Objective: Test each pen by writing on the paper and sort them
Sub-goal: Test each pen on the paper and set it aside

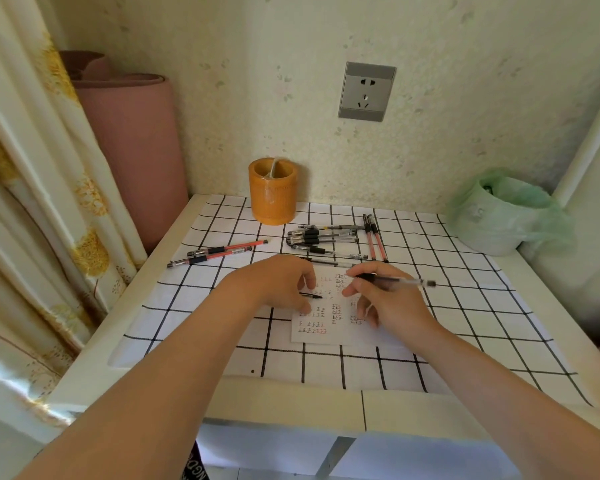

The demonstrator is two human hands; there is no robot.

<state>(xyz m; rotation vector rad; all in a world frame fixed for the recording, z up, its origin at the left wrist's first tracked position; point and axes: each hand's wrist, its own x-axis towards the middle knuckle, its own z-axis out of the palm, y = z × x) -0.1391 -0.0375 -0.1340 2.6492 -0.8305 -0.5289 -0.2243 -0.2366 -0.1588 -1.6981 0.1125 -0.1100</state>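
Observation:
A small white paper with rows of black and red test marks lies on the checked cloth. My right hand grips a clear black-grip pen, its tail pointing right and its tip end over the paper. My left hand rests on the paper's left part and holds a black pen cap. A pile of several black pens lies behind the paper, with two red pens at its right. Three pens, one of them red, lie apart at the left.
An orange pen holder stands at the back by the wall. A bin lined with a green bag sits at the back right. A rolled pink mat and a curtain flank the table's left edge.

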